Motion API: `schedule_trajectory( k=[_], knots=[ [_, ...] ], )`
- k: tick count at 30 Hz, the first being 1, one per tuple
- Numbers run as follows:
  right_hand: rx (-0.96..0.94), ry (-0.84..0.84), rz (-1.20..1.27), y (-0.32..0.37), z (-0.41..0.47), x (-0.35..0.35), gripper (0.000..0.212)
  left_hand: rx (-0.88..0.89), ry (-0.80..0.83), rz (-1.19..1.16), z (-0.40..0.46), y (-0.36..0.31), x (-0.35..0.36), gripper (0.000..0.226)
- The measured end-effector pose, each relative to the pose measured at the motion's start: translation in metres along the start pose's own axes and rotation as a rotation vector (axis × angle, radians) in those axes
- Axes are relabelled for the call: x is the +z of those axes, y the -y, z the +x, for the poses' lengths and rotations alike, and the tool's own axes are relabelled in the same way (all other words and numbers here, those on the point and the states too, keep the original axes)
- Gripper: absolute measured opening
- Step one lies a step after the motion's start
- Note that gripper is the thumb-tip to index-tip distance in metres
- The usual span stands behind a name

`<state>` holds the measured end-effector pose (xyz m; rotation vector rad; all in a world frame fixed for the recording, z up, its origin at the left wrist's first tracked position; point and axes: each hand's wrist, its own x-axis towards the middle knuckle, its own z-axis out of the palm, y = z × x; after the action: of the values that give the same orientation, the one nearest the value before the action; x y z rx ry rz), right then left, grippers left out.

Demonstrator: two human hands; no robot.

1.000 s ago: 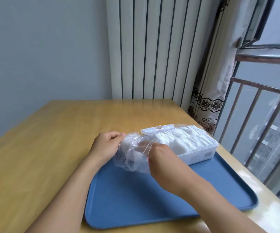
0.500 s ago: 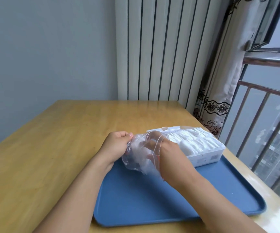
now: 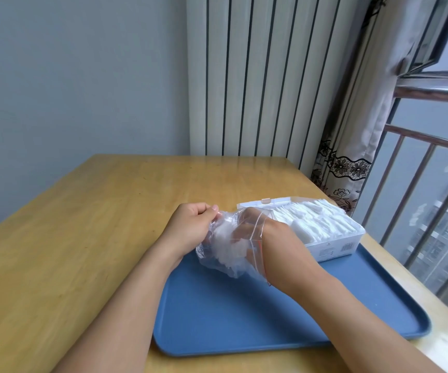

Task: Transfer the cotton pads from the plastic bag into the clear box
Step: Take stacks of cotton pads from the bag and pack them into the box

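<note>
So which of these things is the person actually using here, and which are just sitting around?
In use:
- plastic bag, gripped by the left hand, with the right hand reaching inside
- cotton pads in the bag
- clear box, already holding many pads

Just there:
- blue tray underneath
- wooden table
- curtain
- window railing

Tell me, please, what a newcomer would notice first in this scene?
The right hand is pushed inside a clear plastic bag of cotton pads, which the left hand grips at its far end, over a blue tray. Behind them, at the tray's far right corner, the clear box sits packed with pads.
</note>
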<state>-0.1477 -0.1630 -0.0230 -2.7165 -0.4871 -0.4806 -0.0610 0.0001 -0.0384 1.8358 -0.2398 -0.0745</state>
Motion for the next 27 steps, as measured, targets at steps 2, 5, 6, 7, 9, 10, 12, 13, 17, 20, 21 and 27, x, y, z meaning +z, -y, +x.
schedule_trajectory(
  k=[2, 5, 6, 7, 9, 10, 12, 13, 17, 20, 21, 27],
  knots=[
    [-0.030, 0.010, 0.004, 0.000, -0.001, 0.000, 0.030, -0.002, 0.020, 0.001, -0.002, -0.004, 0.000, 0.040],
    [-0.090, -0.010, 0.021, -0.004, -0.003, 0.000, 0.018, -0.026, 0.180, -0.083, -0.007, -0.012, -0.007, 0.041],
    [-0.089, -0.033, 0.020, -0.007, -0.003, 0.001, 0.018, -0.016, 0.257, -0.083, -0.008, -0.014, -0.010, 0.037],
    [-0.094, -0.062, 0.020, -0.008, -0.003, 0.001, 0.017, -0.010, 0.330, -0.073, -0.010, -0.014, -0.015, 0.033],
    [-0.142, -0.126, 0.023, -0.008, -0.003, -0.001, 0.012, 0.007, 0.434, -0.046, -0.012, -0.013, -0.021, 0.043],
    [-0.175, -0.152, 0.024, -0.008, -0.003, -0.002, 0.010, 0.019, 0.456, -0.040, -0.012, -0.011, -0.022, 0.051],
    [-0.184, -0.159, 0.020, -0.009, -0.004, -0.003, 0.012, 0.039, 0.446, -0.042, -0.012, -0.007, -0.021, 0.057],
    [-0.156, -0.146, 0.014, -0.011, -0.005, -0.003, 0.014, 0.043, 0.430, -0.043, -0.011, -0.006, -0.020, 0.057],
    [-0.050, -0.032, 0.005, -0.018, -0.004, -0.003, 0.028, 0.053, 0.370, -0.035, -0.007, 0.001, -0.017, 0.049],
    [-0.058, 0.027, 0.017, -0.021, -0.001, 0.000, 0.026, 0.050, 0.347, -0.029, -0.005, 0.003, -0.016, 0.047],
    [-0.066, 0.025, 0.032, -0.022, 0.001, 0.000, 0.021, 0.051, 0.344, -0.031, -0.004, 0.003, -0.015, 0.046],
    [-0.147, -0.045, 0.117, -0.021, -0.004, -0.017, 0.012, 0.097, 0.292, -0.036, -0.003, 0.004, -0.011, 0.039]
  ],
)
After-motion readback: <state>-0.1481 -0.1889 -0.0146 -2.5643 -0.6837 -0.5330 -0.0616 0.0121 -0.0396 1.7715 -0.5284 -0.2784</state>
